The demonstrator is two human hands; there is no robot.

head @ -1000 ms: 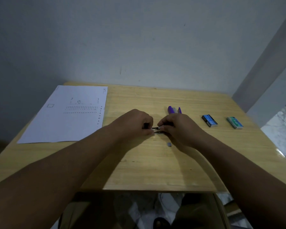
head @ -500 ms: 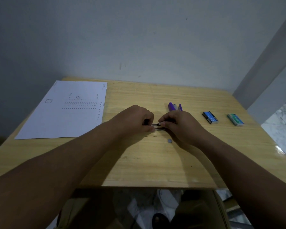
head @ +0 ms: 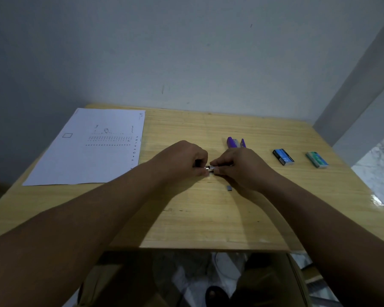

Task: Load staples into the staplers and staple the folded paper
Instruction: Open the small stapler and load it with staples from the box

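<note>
My left hand (head: pixel 182 159) and my right hand (head: pixel 239 166) meet at the middle of the wooden table (head: pixel 208 218), both pinched on a small dark stapler (head: pixel 210 169) with a metal part showing between the fingertips. Most of that stapler is hidden by the fingers. A purple stapler (head: pixel 235 142) lies just behind my right hand. A short loose strip of staples (head: pixel 229 188) lies on the table in front of my right hand. A white printed sheet of paper (head: pixel 87 149) lies flat at the far left.
A blue staple box (head: pixel 283 156) and a green staple box (head: pixel 317 159) sit at the right of the table. A grey wall stands close behind the table. The table's front edge is near my forearms, with the floor and feet visible below.
Both hands stay on the small stapler in the same spot; only the fingers shift slightly. The view has tilted a little, so the table appears higher in the frame.
</note>
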